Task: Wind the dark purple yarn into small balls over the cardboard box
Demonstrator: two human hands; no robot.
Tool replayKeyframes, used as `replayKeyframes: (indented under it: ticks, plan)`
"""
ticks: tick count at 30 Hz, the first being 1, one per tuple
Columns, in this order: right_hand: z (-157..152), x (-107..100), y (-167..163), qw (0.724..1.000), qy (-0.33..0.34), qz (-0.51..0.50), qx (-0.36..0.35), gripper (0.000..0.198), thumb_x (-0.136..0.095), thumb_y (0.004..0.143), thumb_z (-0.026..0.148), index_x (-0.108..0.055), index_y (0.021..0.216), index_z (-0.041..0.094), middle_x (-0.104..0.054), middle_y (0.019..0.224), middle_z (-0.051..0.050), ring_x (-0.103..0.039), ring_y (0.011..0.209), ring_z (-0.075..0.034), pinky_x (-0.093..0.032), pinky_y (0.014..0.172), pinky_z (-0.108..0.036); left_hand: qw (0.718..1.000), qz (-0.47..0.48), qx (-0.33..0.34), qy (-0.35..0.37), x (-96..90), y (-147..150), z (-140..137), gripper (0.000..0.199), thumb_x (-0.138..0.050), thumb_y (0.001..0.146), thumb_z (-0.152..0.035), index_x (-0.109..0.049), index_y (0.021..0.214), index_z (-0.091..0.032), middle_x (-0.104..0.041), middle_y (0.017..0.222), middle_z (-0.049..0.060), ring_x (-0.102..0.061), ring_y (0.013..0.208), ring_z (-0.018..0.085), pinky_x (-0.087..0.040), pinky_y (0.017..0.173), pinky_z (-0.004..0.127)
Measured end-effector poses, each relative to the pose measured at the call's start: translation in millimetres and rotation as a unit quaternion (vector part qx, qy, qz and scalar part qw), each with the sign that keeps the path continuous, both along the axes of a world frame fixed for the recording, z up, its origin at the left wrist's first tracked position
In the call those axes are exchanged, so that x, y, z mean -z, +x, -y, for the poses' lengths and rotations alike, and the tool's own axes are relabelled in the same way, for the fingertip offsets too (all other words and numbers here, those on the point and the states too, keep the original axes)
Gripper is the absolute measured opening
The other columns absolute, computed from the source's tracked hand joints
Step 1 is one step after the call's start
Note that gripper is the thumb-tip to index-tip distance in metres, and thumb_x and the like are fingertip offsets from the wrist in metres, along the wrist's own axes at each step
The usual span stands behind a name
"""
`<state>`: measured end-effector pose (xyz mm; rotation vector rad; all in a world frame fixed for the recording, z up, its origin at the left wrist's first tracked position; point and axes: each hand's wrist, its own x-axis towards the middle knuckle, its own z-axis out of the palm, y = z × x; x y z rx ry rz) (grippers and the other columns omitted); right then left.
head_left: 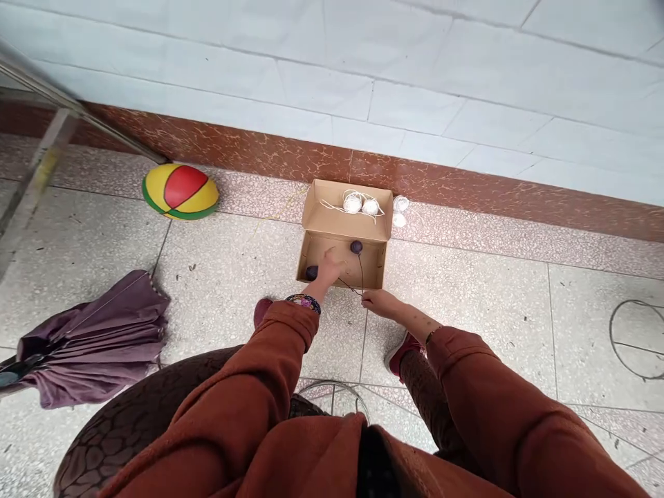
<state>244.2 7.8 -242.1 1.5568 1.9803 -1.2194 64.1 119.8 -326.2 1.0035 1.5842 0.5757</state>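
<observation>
An opened cardboard box (378, 277) lies on the floor in front of me. Inside it are two balls of dark yarn: one ball (356, 247) toward the back, and another ball (311, 272) at the left, partly behind my wrist. My left hand (328, 267) is over the box with its fingers apart, holding nothing that I can see. At the box's near right edge, my right hand (381, 303) is closed on dark yarn strands (362, 273). One strand runs to the back ball, another toward my left hand. On the lid (324, 194) rest two white yarn balls (352, 203).
More white yarn balls (400, 203) lie right of the lid by the wall. A yellow, red and green ball (180, 191) is at the left, with a folded purple umbrella (104, 339) nearer me. Metal rails (104, 124) stand at far left, and a wire ring (638, 339) at right.
</observation>
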Motion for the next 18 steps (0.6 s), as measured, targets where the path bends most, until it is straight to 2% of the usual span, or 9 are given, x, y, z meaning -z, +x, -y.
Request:
replayKeyframes:
  ticks: [2,4,8,13,18]
  plan:
    - [9,7,0,1.000,-0.017,-0.012,0.004,0.024,-0.058,0.110,0.020,-0.082,0.113,0.016,-0.084,0.114,-0.012,-0.075,0.102,-0.023,-0.047,0.081,-0.027,0.999,-0.025,0.026,0.002,15.0,20,-11,0.060,-0.085,0.072,-0.016,-0.068,0.129,-0.020,-0.065,0.151,0.020,-0.046,0.159,0.039,-0.036,0.130,0.045]
    - [18,12,-2,0.999,-0.032,-0.027,0.001,0.021,-0.061,0.109,0.019,-0.082,0.112,0.016,-0.084,0.116,-0.011,-0.076,0.104,-0.022,-0.048,0.084,-0.027,0.998,-0.043,0.047,-0.006,30.4,44,-19,0.062,-0.086,0.072,-0.016,-0.068,0.131,-0.018,-0.063,0.153,0.021,-0.047,0.159,0.037,-0.033,0.131,0.042]
    - [29,18,-3,0.998,-0.054,-0.044,0.006,0.021,-0.060,0.111,0.020,-0.080,0.116,0.018,-0.083,0.122,-0.011,-0.076,0.111,-0.022,-0.049,0.090,-0.028,0.994,-0.075,0.061,-0.042,61.2,81,-23,0.059,-0.088,0.070,-0.012,-0.067,0.125,-0.015,-0.063,0.149,0.025,-0.059,0.147,0.039,-0.041,0.125,0.044]
    - [34,24,-2,0.996,-0.079,-0.036,0.030,0.021,-0.059,0.111,0.023,-0.078,0.120,0.021,-0.082,0.125,-0.011,-0.077,0.112,-0.024,-0.051,0.090,-0.030,0.991,-0.115,0.034,-0.060,88.1,94,-19,0.054,-0.082,0.078,-0.010,-0.061,0.126,-0.021,-0.065,0.145,0.018,-0.060,0.147,0.033,-0.043,0.124,0.045]
    - [47,30,-12,0.994,-0.097,-0.047,0.031,0.021,-0.059,0.112,0.025,-0.077,0.121,0.021,-0.082,0.127,-0.011,-0.077,0.115,-0.025,-0.052,0.092,-0.031,0.989,-0.126,-0.014,-0.074,101.1,104,-31,0.058,-0.088,0.073,-0.012,-0.062,0.124,-0.016,-0.063,0.146,0.024,-0.057,0.150,0.037,-0.046,0.120,0.043]
